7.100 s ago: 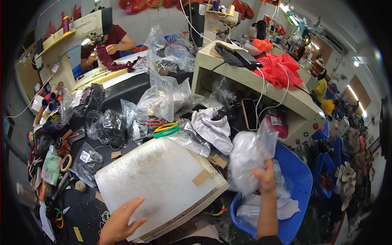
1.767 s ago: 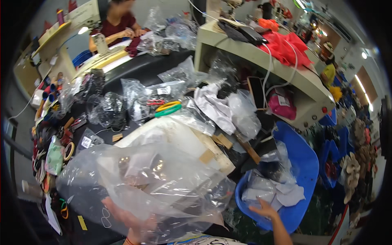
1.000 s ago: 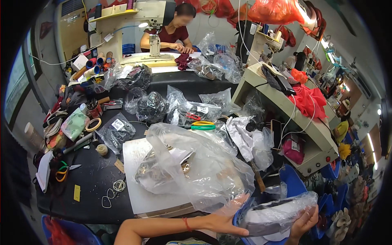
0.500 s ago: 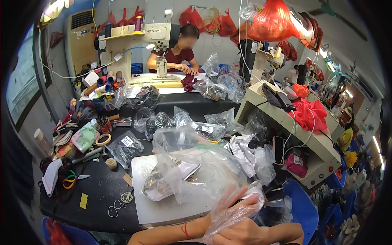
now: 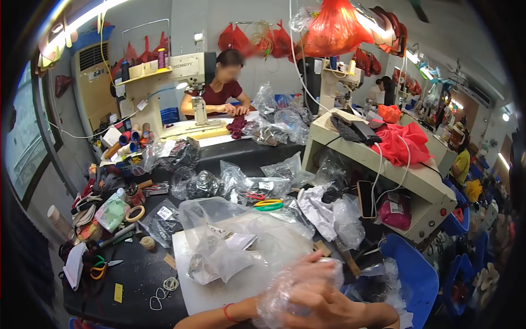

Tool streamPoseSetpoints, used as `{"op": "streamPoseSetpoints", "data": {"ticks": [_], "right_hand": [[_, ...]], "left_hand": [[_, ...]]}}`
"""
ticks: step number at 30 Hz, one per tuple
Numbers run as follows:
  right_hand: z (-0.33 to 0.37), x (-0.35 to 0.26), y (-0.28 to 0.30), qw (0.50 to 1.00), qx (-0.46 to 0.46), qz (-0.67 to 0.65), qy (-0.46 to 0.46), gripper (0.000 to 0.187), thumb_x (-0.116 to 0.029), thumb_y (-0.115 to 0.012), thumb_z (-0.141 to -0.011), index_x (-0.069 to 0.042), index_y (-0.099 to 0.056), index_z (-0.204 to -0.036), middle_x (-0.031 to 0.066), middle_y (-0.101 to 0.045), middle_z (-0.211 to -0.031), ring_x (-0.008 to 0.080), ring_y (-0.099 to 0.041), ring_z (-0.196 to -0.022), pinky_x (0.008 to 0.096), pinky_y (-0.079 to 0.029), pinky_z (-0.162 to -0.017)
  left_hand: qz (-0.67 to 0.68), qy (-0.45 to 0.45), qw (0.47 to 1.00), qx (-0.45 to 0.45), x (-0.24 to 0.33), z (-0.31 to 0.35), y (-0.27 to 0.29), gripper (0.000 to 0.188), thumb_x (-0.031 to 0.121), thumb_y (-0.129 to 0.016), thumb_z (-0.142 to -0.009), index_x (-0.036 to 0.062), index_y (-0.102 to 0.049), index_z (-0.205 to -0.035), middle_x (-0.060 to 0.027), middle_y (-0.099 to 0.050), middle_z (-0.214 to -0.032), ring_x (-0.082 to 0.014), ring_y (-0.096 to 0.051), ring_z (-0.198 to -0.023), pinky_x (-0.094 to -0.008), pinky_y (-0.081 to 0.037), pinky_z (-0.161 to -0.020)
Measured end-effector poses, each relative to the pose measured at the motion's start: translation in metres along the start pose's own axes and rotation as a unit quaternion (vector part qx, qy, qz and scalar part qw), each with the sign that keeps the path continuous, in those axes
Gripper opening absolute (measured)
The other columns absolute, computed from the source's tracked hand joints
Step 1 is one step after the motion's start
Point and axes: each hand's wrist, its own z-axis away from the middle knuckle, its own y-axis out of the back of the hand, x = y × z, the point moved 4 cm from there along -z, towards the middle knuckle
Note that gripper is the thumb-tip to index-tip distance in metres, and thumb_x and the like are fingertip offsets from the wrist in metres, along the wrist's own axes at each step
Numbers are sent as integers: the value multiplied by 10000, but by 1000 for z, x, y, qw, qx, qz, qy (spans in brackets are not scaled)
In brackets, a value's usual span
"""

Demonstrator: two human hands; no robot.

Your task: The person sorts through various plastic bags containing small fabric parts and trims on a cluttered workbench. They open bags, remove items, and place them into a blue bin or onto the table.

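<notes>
A crumpled clear plastic bag (image 5: 275,300) is bunched between my two hands, above the near edge of a white board (image 5: 194,285). My left hand (image 5: 308,272), with a red string at its wrist, is on the far side of the bag, its fingers blurred and curled over the top. Facing it, my right hand (image 5: 323,302) closes on the bag from the near right side. What the bag contains is hidden. Beyond the hands, a larger clear bag (image 5: 200,219) with a white paper and a small packet lies loosely on the board.
Green-handled scissors (image 5: 268,205) lie behind the board; orange-handled scissors (image 5: 98,270) are at left. Several bagged pieces crowd the table's far side. A blue bin (image 5: 413,274) stands at right, below a sewing machine table (image 5: 350,145). Across the table a person (image 5: 224,90) works at a sewing machine.
The plastic bag in my hands has gone from stretched out to a bunched wad, and my hands have come together around it. The view has shifted slightly.
</notes>
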Motion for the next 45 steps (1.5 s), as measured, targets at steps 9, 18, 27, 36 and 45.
{"op": "streamPoseSetpoints", "data": {"ticks": [9,18,27,36,45], "right_hand": [[-21,8,-37,991,-39,-111,64,200,-168,-635,-779,-76,-565,-943,93,-531,-808,230,-540,-674,313,-422,-563],[-26,24,-28,991,88,3,98,251,-131,-751,-743,-21,-611,-920,-30,-538,-593,103,-472,-438,228,-341,-404],[-1,57,21,975,162,128,-78,145,-97,-678,-822,-35,-569,-894,51,-616,-695,187,-579,-561,287,-431,-531],[10,79,6,988,89,16,-126,331,-340,-752,-749,-63,-604,-852,2,-537,-600,169,-505,-465,295,-409,-501],[-4,97,-12,955,97,-83,-266,103,-79,-705,-789,-7,-634,-809,84,-592,-667,167,-572,-540,288,-420,-479]], "left_hand": [[167,292,930,-145,8,17,-6,309,276,-538,-867,74,-569,-1099,-58,-543,-1162,-196,-434,-1169,-357,-329,-971],[258,432,815,-288,1,33,-15,276,331,-533,-898,80,-603,-990,-53,-606,-1005,-129,-527,-1027,-301,-406,-859],[-275,197,936,-101,35,22,26,342,251,-601,-844,30,-522,-1094,-171,-470,-1092,-311,-420,-1032,-414,-336,-863],[-426,234,863,-138,-3,-16,52,216,256,-646,-730,71,-549,-785,-116,-619,-683,-293,-619,-562,-430,-467,-463],[-104,485,868,26,-30,-22,93,140,109,-570,-818,29,-614,-925,-59,-596,-626,-124,-521,-510,-298,-413,-495]]}}
